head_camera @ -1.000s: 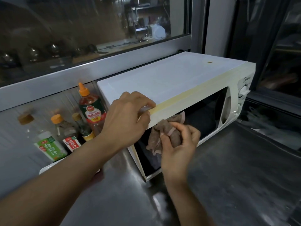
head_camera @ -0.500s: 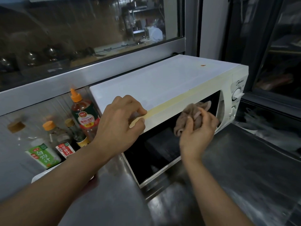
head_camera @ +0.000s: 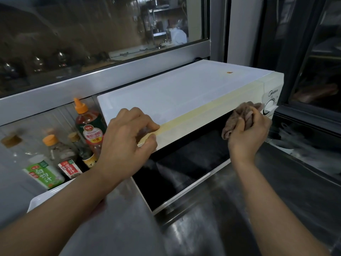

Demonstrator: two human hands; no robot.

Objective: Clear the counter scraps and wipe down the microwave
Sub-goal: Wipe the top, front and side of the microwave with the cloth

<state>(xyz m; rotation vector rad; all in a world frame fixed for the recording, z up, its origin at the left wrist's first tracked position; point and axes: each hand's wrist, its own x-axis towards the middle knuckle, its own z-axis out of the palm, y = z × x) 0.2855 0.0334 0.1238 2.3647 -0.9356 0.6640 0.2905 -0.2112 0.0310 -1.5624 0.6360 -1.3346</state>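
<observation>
Looking down through the head view, the only view given, the microwave [head_camera: 177, 97] sits on the steel bench [head_camera: 276, 191] with its long axis running from the lower left of the frame up to the right, its dark door facing the person.

The right hand [head_camera: 247, 133] is at the right of the frame, fingers [head_camera: 239, 124] curled round a bunched brown cloth [head_camera: 243, 113] and pressing it against the upper right corner of the door, just beside the control panel [head_camera: 271, 102] and its white dial. The yellowed strip along the front top edge lies just above the cloth and runs away to the left along the long axis; the dial lies just to the right. The right hand is therefore the nearer one to both the panel and the unwiped right end.

The left hand [head_camera: 127, 141] is at frame centre, fingers curled over the front top edge near the microwave's left end, thumb under the lip, apparently steadying the body.

A small orange spot [head_camera: 229, 72] sits on the white top, towards the upper right and well apart from the cloth. Reaching it would likely mean lifting the cloth up over the edge.

Sauce bottles [head_camera: 88, 126] stand at the left, just beside the microwave's left side. No counter scraps can be made out on the bench.
</observation>
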